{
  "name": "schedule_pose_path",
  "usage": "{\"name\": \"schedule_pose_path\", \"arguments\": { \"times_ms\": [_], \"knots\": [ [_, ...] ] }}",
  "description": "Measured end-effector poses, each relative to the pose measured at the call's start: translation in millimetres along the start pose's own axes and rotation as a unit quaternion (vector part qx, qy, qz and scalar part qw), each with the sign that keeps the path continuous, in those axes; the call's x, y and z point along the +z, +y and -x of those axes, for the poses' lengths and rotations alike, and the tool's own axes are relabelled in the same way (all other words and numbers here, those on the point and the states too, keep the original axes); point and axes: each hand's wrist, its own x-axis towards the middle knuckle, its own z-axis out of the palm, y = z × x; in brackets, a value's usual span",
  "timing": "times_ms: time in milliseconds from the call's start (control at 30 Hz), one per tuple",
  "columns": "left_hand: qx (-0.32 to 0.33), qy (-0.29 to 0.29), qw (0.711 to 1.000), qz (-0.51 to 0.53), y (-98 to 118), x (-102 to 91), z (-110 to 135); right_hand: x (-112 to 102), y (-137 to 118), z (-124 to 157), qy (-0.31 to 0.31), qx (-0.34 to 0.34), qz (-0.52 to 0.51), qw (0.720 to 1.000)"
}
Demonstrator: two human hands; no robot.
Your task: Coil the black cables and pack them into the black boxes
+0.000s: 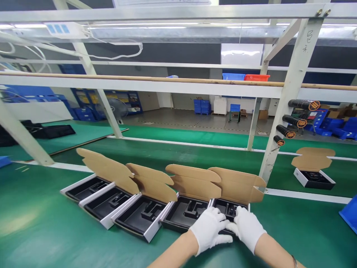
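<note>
Several open cardboard boxes with black plastic tray inserts lie overlapping in a row on the green table (pixel 39 230). Both my hands wear white gloves and rest on the rightmost box (pixel 240 186). My left hand (pixel 210 229) lies over the front edge of that box's black tray (pixel 223 206), fingers curled together. My right hand (pixel 247 229) presses beside it, fingertips down inside the tray on a dark part I cannot make out. The neighbouring box (pixel 186 212) sits just left of my left hand.
Another open box (pixel 314 176) sits alone at the right on the far belt. Black rolls with orange labels (pixel 295 121) hang on a white frame post (pixel 281 130). A blue bin corner (pixel 350 217) shows at the right edge. Blue crates stand on the floor beyond.
</note>
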Motion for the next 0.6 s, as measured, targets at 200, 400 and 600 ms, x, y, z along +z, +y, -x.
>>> {"name": "schedule_pose_path", "arguments": {
  "times_ms": [200,400,600],
  "knots": [
    [0.013,0.065,0.997,-0.045,10.8,-7.6,4.8,25.8,-9.2,23.6,-0.022,-0.012,0.069,0.997],
    [-0.031,0.243,0.949,-0.196,7.4,-50.1,84.3,9.6,8.4,-7.4,0.037,-0.008,0.022,0.999],
    [-0.273,0.209,0.902,-0.26,-82.8,-68.8,213.1,-33.2,5.4,-141.6,0.09,-0.059,-0.047,0.993]
  ]
}}
